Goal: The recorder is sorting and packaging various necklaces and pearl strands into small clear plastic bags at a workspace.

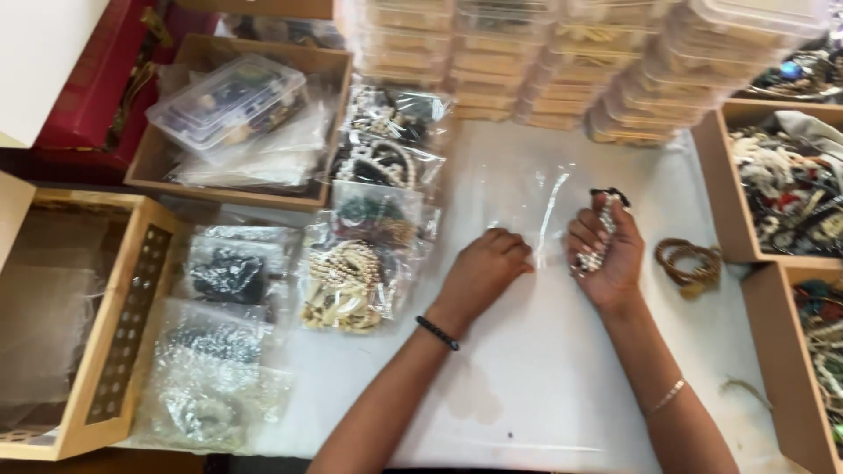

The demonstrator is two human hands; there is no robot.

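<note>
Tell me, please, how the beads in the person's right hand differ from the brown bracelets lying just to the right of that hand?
The beads are pale and whitish with a dark end, while the brown bracelets are wood-coloured. The beads are bunched upright in the right hand, whereas the brown bracelets lie flat in loose coils on the white table, untouched. Both are strung beadwork outside any bag.

Pale white and silvery beads [601, 235], tipped with a black end, fill the right hand [606, 254] above a white table [544, 386], beside a clear, glinting plastic bag [536, 206] under the left hand [487, 268]. A black bead band [436, 333] circles the left wrist and a thin gold chain [666, 397] the right. Brown wooden bracelets [689, 262] lie nearby. Clear packets [347, 281] show cream, dark green and black beads. Light tan wooden boxes [132, 298] flank a dark red case [97, 79].
</note>
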